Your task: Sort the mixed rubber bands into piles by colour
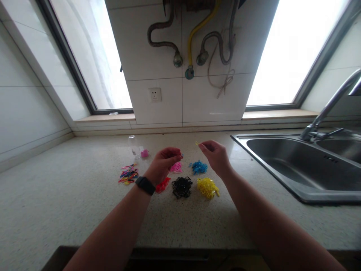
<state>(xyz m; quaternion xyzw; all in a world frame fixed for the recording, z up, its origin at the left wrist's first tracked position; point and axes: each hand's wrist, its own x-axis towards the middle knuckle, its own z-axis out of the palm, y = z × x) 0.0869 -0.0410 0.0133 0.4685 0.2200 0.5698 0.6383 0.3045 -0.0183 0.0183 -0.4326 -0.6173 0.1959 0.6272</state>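
My left hand (165,160), a dark watch on its wrist, is closed in a pinch over the pink rubber bands (176,168). A tiny bluish and reddish bit shows at its fingertips, probably rubber bands, too small to be sure. Between thumb and forefinger, my right hand (214,153) pinches a yellow rubber band (196,143) above the counter. Below the hands lie piles of blue rubber bands (199,167), black rubber bands (182,187) and yellow rubber bands (207,188). The red rubber bands (163,185) are partly hidden by my left wrist. A mixed-colour pile (129,174) lies further left.
Behind the mixed pile are a clear plastic container (134,147) and a pink cap-like piece (144,153). A steel sink (282,165) with a faucet (324,109) is set into the counter (70,195) at right. Pipes and a socket (155,95) are on the tiled wall.
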